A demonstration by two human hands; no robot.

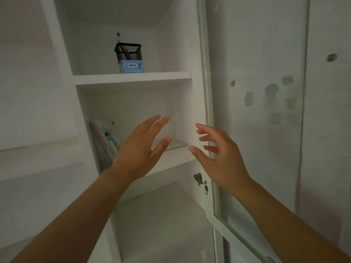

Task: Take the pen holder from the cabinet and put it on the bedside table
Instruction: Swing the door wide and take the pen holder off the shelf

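Observation:
A black mesh pen holder [128, 52] with pens in it stands on a small blue box [131, 66] on the upper shelf [131, 77] of the open white cabinet. My left hand [141, 149] is raised in front of the middle shelf, well below the holder, fingers spread and empty. My right hand [216, 154] is level with it near the cabinet's right edge, fingers curled apart, holding nothing. The bedside table is not in view.
Notebooks [106, 141] lean at the left of the middle shelf [171, 158]. The glass cabinet door [256, 111] stands open to the right, with a metal hinge [199, 180] below my right hand. A lower shelf [161, 205] lies beneath.

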